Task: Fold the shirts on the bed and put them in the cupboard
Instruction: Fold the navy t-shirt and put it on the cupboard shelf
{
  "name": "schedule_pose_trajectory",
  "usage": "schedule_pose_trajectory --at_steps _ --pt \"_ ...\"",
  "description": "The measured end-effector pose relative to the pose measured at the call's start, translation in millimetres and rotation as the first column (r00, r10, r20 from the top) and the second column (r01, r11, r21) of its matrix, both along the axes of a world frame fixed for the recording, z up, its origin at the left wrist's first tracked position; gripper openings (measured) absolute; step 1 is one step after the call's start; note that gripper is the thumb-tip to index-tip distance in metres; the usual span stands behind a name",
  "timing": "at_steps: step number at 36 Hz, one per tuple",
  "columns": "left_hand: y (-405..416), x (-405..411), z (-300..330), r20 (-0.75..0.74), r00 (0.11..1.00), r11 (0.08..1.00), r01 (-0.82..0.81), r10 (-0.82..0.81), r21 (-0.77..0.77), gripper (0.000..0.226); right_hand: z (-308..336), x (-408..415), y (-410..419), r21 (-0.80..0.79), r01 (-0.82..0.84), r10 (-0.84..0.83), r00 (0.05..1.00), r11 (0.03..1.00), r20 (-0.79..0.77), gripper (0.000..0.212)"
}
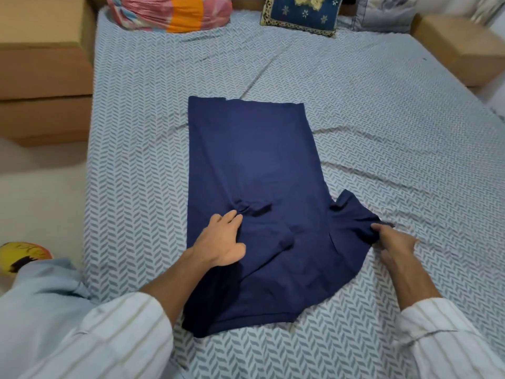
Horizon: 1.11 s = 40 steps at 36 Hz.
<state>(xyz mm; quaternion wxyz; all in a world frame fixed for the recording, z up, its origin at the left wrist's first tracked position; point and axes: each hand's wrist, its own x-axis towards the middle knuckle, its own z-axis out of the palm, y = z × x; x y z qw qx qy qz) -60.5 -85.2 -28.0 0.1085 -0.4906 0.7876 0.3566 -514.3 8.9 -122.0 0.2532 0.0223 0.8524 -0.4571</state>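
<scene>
At the far edge of the bed, a bundle in a pink and orange cloth sits near the far left corner, a dark blue cushion with yellow flower motifs leans near the middle of that edge, and a pale grey pillow lies just to its right. Brown cardboard boxes are stacked on the floor against the bed's left edge, and another brown box stands off the right edge near the far right corner. A yellow object with dark marks shows on the floor by the left edge, partly hidden by a pale blue garment the person wears. The navy blue shirt lies flat in the middle of the bed, running from the centre toward the near edge, its left side folded in to a straight line and one short sleeve sticking out on the right. Nothing lies on top of it except the hands. The left hand rests palm down on the shirt's near left part, fingers straight and spread slightly, pressing the cloth beside a small pucker. The right hand is at the outer end of the sleeve, thumb and fingers pinching its hem, knuckles low on the sheet. Both forearms come out of white striped sleeves at the near edge.
</scene>
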Motion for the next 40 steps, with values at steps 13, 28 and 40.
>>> schedule_pose_trajectory --at_steps 13,28,40 --pt "-20.2 4.4 15.7 -0.363 0.68 0.754 -0.449 0.636 0.479 0.025 153.5 257.8 -34.2 -0.035 -0.67 0.491 0.578 0.741 -0.652 0.015" --pt "-12.6 32.5 3.8 -0.267 0.386 0.453 -0.55 0.883 0.702 0.01 74.2 351.0 -6.5 0.421 -0.904 0.745 -0.228 0.078 -0.627 0.029" --pt "-15.7 40.0 -11.1 -0.218 0.262 0.338 -0.628 0.94 0.701 0.026 70.1 280.4 23.6 0.749 -0.625 0.89 -0.185 0.22 -0.416 0.092"
